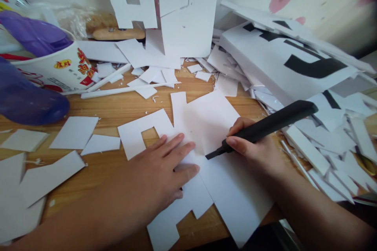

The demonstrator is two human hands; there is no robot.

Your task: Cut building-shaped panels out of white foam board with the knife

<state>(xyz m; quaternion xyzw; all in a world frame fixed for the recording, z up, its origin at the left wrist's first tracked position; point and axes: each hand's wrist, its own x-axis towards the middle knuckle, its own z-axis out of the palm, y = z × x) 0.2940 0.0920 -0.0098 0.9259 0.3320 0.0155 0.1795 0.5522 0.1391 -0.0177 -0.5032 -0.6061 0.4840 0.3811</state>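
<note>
My left hand lies flat with fingers spread, pressing on white foam board. Beneath it is a cut-out piece with a square opening and notched edges. My right hand grips a black-handled craft knife, its narrow dark tip pointing down and left. That tip touches the large white board, close to the left fingertips. A straight line or seam runs down the board from near the tip. Part of the cut-out piece is hidden under my left hand and forearm.
Loose white offcuts lie on the wooden table at left. A paper tub holding purple things stands back left. More scraps and a white block with black shapes crowd the right. Cut boards lean at the back wall.
</note>
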